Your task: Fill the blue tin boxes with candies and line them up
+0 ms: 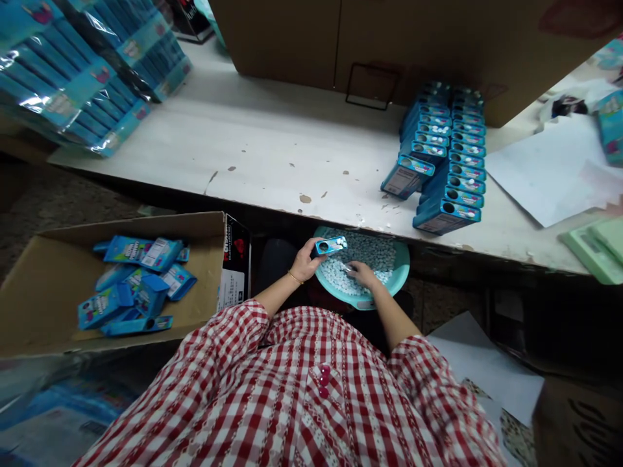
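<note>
My left hand point(305, 261) is closed around a small blue box point(331, 245), held over the left rim of a turquoise basin point(402, 266). White pieces show at the box's top, beside a dark round hole. Small white pellets point(372, 250) fill the basin, which sits at my lap below the table edge. My right hand point(363, 275) reaches down among the pellets with its fingers bent together. A small shiny bit shows at its fingertips, too small to name.
On the white table point(272, 143), rows of blue boxes point(448, 155) stand at the right, before a large cardboard carton point(292, 45). Wrapped blue packs point(73, 84) are stacked at the left. An open cardboard box point(204, 279) beside me holds several blue boxes point(141, 285).
</note>
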`<action>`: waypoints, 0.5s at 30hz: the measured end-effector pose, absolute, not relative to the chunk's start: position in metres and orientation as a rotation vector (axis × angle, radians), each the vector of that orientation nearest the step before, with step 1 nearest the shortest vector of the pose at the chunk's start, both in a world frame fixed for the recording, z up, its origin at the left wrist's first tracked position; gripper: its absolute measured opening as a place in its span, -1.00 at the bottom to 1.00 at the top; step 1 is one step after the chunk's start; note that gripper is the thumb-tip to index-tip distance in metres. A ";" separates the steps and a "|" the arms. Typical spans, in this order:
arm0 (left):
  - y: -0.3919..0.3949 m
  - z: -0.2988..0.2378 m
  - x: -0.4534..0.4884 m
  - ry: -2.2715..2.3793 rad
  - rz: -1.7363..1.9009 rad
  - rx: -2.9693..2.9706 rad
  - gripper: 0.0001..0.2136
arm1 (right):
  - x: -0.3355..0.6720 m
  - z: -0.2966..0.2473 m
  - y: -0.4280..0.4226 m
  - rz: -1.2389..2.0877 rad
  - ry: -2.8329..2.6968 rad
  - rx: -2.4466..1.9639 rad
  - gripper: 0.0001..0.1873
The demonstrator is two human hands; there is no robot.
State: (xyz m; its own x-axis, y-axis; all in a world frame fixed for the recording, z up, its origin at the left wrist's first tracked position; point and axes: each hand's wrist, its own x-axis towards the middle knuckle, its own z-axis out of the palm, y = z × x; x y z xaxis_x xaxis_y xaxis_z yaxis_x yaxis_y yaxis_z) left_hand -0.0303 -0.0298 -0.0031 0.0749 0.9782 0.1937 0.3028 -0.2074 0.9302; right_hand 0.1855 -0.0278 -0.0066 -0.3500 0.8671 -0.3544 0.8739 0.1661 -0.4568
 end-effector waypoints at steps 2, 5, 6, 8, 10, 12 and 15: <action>-0.029 0.001 -0.034 1.322 1.168 1.625 -0.66 | 0.206 0.005 -0.030 -1.072 2.374 1.740 -0.66; -0.028 0.005 -0.033 1.333 1.148 1.679 -0.67 | 0.241 0.034 -0.038 -1.272 2.302 1.762 -0.62; -0.028 0.005 -0.031 1.332 1.133 1.702 -0.67 | 0.249 0.046 -0.041 -1.361 2.288 1.784 -0.61; -0.029 0.004 -0.023 1.316 1.101 1.751 -0.66 | 0.255 0.073 -0.045 -1.496 2.300 1.816 -0.59; -0.030 0.003 -0.014 1.291 1.074 1.800 -0.65 | 0.247 0.101 -0.047 -1.400 2.370 1.798 -0.60; -0.032 0.003 -0.006 1.265 1.041 1.849 -0.63 | 0.229 0.128 -0.048 -1.055 2.395 1.756 -0.61; -0.033 0.004 0.000 1.281 0.991 1.901 -0.60 | 0.199 0.157 -0.048 -0.527 2.300 1.651 -0.60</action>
